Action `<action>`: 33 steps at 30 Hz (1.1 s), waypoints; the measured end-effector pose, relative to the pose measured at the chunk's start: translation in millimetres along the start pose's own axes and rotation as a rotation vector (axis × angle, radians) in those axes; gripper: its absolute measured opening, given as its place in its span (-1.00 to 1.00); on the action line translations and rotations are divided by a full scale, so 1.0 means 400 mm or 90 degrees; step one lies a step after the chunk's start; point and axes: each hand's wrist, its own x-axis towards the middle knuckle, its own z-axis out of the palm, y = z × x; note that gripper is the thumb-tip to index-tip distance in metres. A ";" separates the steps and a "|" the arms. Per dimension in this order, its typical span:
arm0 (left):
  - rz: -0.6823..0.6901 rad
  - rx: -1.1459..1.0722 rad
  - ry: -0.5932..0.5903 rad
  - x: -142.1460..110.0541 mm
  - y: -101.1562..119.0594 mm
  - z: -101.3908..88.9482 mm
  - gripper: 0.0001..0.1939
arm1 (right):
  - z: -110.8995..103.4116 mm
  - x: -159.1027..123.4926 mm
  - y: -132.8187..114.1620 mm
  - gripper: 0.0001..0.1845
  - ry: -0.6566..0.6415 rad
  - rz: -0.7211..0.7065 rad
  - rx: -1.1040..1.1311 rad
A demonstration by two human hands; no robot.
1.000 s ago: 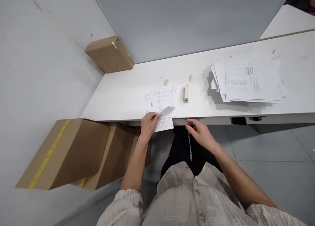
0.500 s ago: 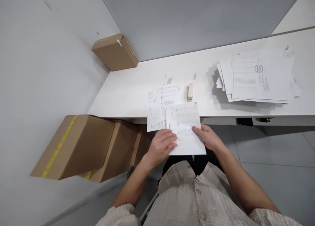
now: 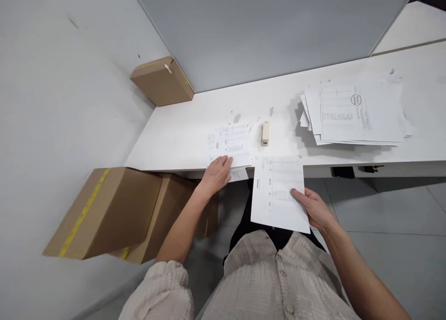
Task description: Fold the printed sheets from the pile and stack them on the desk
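My right hand (image 3: 312, 207) grips a printed sheet (image 3: 278, 190) by its right edge and holds it over my lap, just below the front edge of the white desk (image 3: 181, 134). My left hand (image 3: 216, 174) rests at the desk's front edge with its fingers curled onto the near corner of a small pile of printed papers (image 3: 230, 143). A cream stapler (image 3: 265, 133) lies on the desk just right of that pile.
A thick stack of printed sheets (image 3: 355, 113) lies on the desk at the right. A brown cardboard box (image 3: 162, 80) sits at the desk's back left corner. Two more taped cartons (image 3: 104, 211) stand under the desk at the left. A grey partition (image 3: 265, 27) backs the desk.
One sheet came off the small pile into both hands. Now my right hand alone holds it further right, and my left hand has gone back to the pile.
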 end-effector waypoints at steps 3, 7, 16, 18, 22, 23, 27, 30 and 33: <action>-0.034 -0.005 0.021 0.006 -0.013 0.006 -0.59 | 0.011 0.004 0.004 -0.73 -0.007 0.015 0.014; -0.083 -0.038 0.071 0.012 -0.026 0.009 -0.68 | 0.020 0.015 0.012 -0.71 -0.022 -0.012 0.001; 0.027 -0.097 0.250 -0.098 0.179 0.000 -0.67 | 0.010 0.033 0.017 -0.65 0.033 0.012 0.039; 0.085 -0.110 0.211 -0.119 0.233 0.012 -0.65 | 0.008 0.040 0.025 -0.56 0.044 -0.003 0.035; 0.117 -0.156 0.128 -0.137 0.293 0.030 -0.68 | 0.008 0.046 0.042 -0.53 0.018 -0.039 0.022; 0.112 -0.180 0.118 -0.138 0.297 0.030 -0.70 | 0.008 0.046 0.044 -0.55 0.015 -0.046 0.019; -0.015 -0.310 0.124 -0.133 0.286 0.022 -0.71 | 0.003 0.034 0.039 -0.56 0.032 -0.072 0.009; -0.197 -0.388 0.113 -0.116 0.271 0.018 -0.74 | -0.010 0.017 0.025 -0.55 0.056 -0.108 -0.038; -0.295 -0.539 0.117 -0.083 0.267 0.014 -0.60 | -0.027 -0.003 0.006 -0.59 0.081 -0.204 -0.129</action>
